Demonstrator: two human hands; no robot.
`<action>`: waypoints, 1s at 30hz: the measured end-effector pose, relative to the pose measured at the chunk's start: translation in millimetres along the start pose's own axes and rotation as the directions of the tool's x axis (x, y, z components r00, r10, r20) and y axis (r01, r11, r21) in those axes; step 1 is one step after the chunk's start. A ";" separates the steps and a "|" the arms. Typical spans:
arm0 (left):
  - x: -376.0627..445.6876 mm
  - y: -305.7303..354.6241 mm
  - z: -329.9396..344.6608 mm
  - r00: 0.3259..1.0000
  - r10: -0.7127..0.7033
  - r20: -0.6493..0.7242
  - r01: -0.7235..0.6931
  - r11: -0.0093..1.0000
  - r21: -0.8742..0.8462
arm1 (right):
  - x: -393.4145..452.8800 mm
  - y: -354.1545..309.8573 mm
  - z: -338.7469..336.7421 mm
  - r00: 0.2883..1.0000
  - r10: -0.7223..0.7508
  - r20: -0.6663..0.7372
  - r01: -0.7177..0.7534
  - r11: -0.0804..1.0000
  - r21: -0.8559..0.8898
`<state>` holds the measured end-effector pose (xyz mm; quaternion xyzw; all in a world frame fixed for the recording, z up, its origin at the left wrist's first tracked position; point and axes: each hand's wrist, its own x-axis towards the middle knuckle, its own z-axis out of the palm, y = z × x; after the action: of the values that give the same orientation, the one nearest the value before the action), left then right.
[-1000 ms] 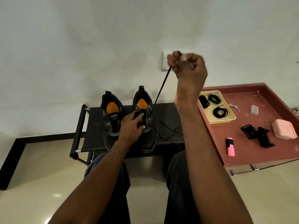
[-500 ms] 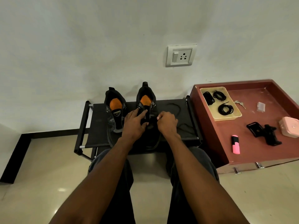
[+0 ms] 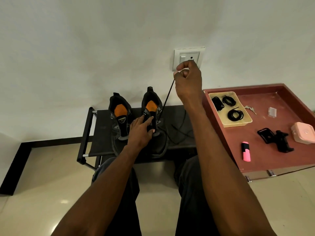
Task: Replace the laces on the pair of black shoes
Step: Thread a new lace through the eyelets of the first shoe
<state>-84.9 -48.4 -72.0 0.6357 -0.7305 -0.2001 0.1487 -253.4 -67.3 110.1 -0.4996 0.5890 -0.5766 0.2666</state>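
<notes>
Lacing of the right-hand shoe [image 3: 154, 123] of a black pair, seen from the head camera. Both shoes stand side by side on a low black rack [image 3: 95, 133] against the wall, toes toward the person, so that the eyelet rows face upward within reach of both hands. The left hand [image 3: 140, 130] rests on the tongue and eyelet area, fingers pressing down and thumb at the side, probably to pin the shoe against the upward pull. The right hand [image 3: 186, 79] is raised well above the shoe with its fingertips pinched on the black lace [image 3: 166, 101], which runs taut and straight down to an eyelet on the shoe's right side; the height of the hand appears intended to draw slack through. Loose lace [image 3: 179, 132] trails on the rack just beside the shoe. The other shoe [image 3: 120, 120] appears unlaced, suggesting the task is under halfway. Coiled black laces [image 3: 235, 114] wait in a cream tray [image 3: 245, 122] on the red surface [image 3: 265, 159], kept near the right hand.
</notes>
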 end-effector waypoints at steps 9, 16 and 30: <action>-0.8 -0.1 -3.2 1.000 -0.008 -0.007 0.008 1.000 -0.001 | -4.0 -5.4 8.5 0.994 -0.108 0.016 0.108 0.994 -0.025; -1.8 -3.9 0.5 1.000 0.017 -0.014 -0.017 1.000 0.019 | 13.1 35.2 -6.9 0.954 0.184 -0.239 -0.177 0.983 0.047; -9.0 -7.2 -4.3 0.995 0.063 -0.080 -0.075 0.985 -0.154 | -76.2 150.8 36.8 0.822 0.515 0.243 -0.158 0.617 -0.771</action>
<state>-75.2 -40.8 -71.4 0.6034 -0.7280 -0.2279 0.2324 -235.7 -38.9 -59.6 -0.5564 0.7749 -0.1053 0.2808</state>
